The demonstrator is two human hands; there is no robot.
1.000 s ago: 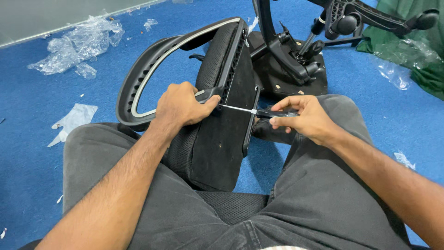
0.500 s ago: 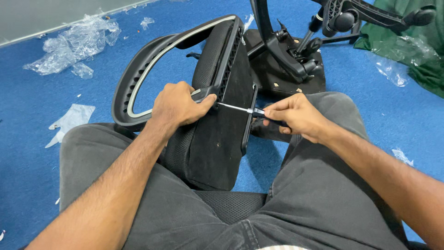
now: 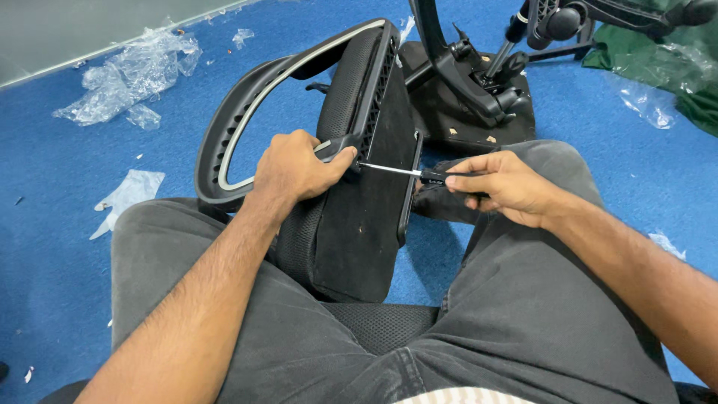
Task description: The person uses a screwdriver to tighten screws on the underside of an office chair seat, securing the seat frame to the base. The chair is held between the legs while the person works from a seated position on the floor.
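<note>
Right, nearest the camera: person's lap in dark grey trousers point(image 3: 523, 314), w/ a black chair seat point(image 3: 359, 217) stood on edge between the knees. Left hand point(image 3: 295, 168) is wrapped tight round the armrest loop point(image 3: 247, 120) where it meets the seat's left side. Right of the seat, the right hand point(image 3: 505, 187) pinches a screwdriver point(image 3: 419, 174) by its black handle; shaft lies level, tip at the seat's edge beside the left thumb. Beyond the seat: black chair mechanism point(image 3: 479, 90) and star base point(image 3: 568, 22). Floor is blue carpet point(image 3: 45, 262). Far left of the seat, crumpled clear plastic wrap point(image 3: 127, 75) by a pale wall strip point(image 3: 75, 34); far right, green cloth point(image 3: 673, 60).
</note>
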